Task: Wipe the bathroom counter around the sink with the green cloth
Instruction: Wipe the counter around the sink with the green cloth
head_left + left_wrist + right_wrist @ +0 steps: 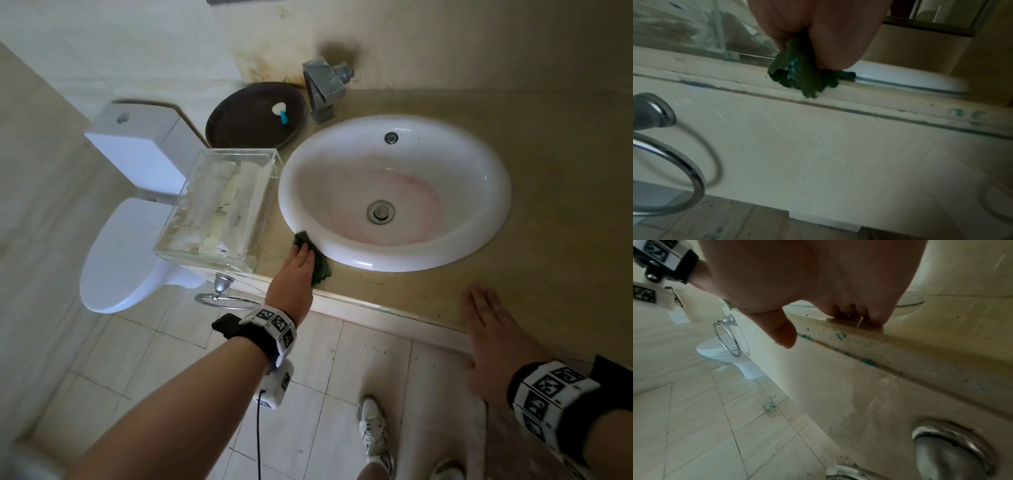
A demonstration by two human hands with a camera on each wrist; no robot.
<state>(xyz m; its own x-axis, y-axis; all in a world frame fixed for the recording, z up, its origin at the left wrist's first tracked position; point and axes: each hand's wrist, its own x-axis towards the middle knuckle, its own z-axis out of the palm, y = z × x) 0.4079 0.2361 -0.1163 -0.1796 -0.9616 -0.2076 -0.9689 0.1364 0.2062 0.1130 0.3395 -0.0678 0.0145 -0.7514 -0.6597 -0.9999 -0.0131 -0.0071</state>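
Observation:
A dark green cloth (322, 268) lies bunched on the beige counter (565, 178), against the front-left rim of the white oval sink (291, 195). My left hand (302, 255) lies on top of it with fingers straight, pressing it down. In the left wrist view the green cloth (799, 76) sticks out from under my palm at the counter's front edge (890, 104). My right hand (479, 310) rests flat with spread fingers on the counter's front edge, right of the sink. It holds nothing, and its fingers (846, 313) lie on the edge.
A clear glass box (219, 205) with packets stands just left of my left hand. Behind it are a dark round tray (255, 116) and a metal tap (323, 89). A toilet (116, 260) and a towel ring (222, 296) are at left. Green specks dot the counter's edge (840, 335).

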